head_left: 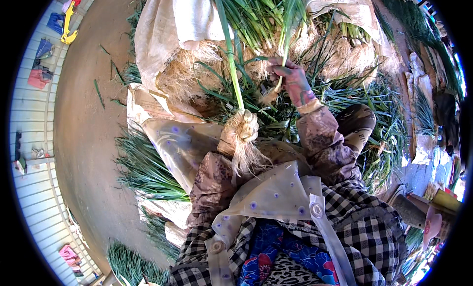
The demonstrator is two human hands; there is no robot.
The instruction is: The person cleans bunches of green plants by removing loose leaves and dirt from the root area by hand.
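My left hand (241,127), in a pale glove, is closed around the lower stem of a green garlic stalk (234,79). Pale stringy roots (249,157) hang below that fist. Farther forward and to the right, the fingers of my right hand (294,83) are closed on a second green garlic stalk (283,54), whose root end (270,95) points down. Beyond both hands lies a thick bundle of green garlic (253,19), its leaves pointing away and its roots toward me. Loose green leaves (276,118) are strewn beneath my hands.
White sacking (162,34) wraps the bundle on the left, with more sacking (345,10) on the right. Another leafy pile (150,162) lies left of my clear spotted apron (276,197). Brown floor (86,118) runs to a pale ribbed wall (32,108). A stool-like object (411,209) stands at right.
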